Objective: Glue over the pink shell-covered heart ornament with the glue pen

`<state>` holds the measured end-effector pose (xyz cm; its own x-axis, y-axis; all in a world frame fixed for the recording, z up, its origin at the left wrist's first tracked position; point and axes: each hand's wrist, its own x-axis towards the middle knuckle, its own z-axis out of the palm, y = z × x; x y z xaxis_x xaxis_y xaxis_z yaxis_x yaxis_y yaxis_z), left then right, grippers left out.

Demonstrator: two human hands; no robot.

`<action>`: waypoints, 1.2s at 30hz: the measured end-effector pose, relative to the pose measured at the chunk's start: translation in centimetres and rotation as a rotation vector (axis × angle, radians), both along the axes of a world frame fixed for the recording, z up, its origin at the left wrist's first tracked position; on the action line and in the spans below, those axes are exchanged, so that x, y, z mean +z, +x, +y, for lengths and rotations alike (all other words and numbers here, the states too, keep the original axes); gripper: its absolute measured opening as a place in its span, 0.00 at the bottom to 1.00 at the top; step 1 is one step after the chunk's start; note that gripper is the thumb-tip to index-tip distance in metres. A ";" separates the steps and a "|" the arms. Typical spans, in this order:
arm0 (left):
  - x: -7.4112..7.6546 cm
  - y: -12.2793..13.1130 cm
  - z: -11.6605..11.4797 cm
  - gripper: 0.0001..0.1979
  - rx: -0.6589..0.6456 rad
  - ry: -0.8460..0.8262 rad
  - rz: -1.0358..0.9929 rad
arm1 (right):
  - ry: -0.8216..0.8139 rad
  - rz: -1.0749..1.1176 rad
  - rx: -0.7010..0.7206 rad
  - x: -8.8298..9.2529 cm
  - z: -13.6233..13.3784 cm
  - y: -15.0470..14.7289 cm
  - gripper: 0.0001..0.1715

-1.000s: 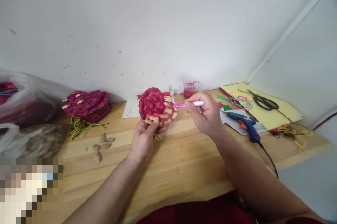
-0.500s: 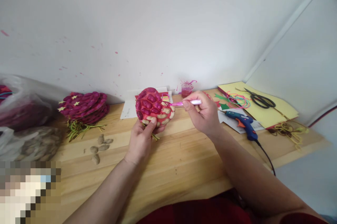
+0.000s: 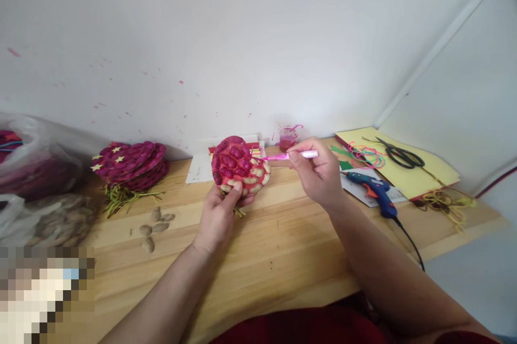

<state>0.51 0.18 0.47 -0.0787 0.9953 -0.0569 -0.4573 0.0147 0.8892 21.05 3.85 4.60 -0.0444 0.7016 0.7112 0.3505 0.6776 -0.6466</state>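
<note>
My left hand (image 3: pixel 220 215) grips the lower edge of a round red disc (image 3: pixel 238 165) covered with peanut shells. The upper shells are painted magenta and the lower ones are bare tan. Thin green strands hang under the disc. My right hand (image 3: pixel 319 174) pinches a pink paintbrush (image 3: pixel 288 156) whose tip touches the disc's right side. Behind the brush, against the wall, a small cup of pink paint (image 3: pixel 288 138) stands.
A stack of finished magenta discs with yellow stars (image 3: pixel 131 163) lies at left, with loose peanut shells (image 3: pixel 153 225) and plastic bags (image 3: pixel 40 182) near it. At right are a blue glue gun (image 3: pixel 374 190), scissors (image 3: pixel 399 154) on yellow paper (image 3: pixel 420 174), and coloured cords (image 3: pixel 365 154).
The brush and my right hand have shifted slightly to the right and up along the disc's edge. My left hand keeps its hold on the disc.
</note>
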 end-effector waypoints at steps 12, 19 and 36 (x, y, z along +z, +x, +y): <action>-0.4 -0.1 0.0 0.26 -0.002 0.015 0.006 | -0.006 0.010 0.081 0.1 -0.1 -0.2 0.07; -0.4 -0.1 0.1 0.24 -0.016 0.014 -0.037 | 0.021 -0.012 0.030 0.1 0.0 -0.1 0.07; -0.8 -0.3 0.3 0.20 -0.025 0.012 -0.095 | -0.007 0.008 0.063 0.0 0.1 -0.1 0.07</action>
